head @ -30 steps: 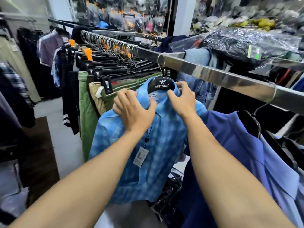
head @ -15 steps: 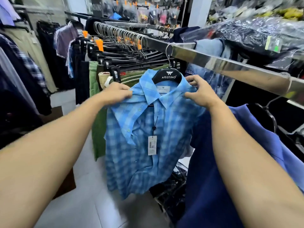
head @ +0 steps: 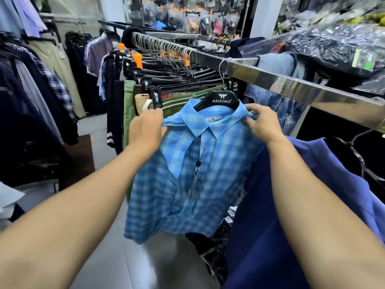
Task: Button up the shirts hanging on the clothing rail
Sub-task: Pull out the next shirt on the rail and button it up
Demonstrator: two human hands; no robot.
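Head view: two bare forearms reaching to one garment on a rail.
Left hand (head: 145,130): fingers curled on the left collar edge and front panel, pulling it outward; fingertips hidden behind cloth.
Right hand (head: 263,123): thumb and fingers pinched on the right collar and shoulder, just below the hanger.
Shirt (head: 187,176): blue check, short, hanging front-on; placket open from collar down, left panel folded over so its buttons (head: 177,163) show along the edge.
Tag (head: 194,184): on a dark cord, dangling inside the open front.
Hanger (head: 220,99): black, branded, hook over the rail.
Rail (head: 291,85): polished metal bar, running from far left to near right.
Neighbours: dark blue garment (head: 291,205) touching on the right; green trousers (head: 128,113) behind on the left; row of clip hangers (head: 166,51) further along.
Step, as judged: squaring the collar and spreading the fronts; no button fastened yet.
Next move, as judged: both front edges brought together at the neck, tag tucked clear, top button matched to its hole, then downward.
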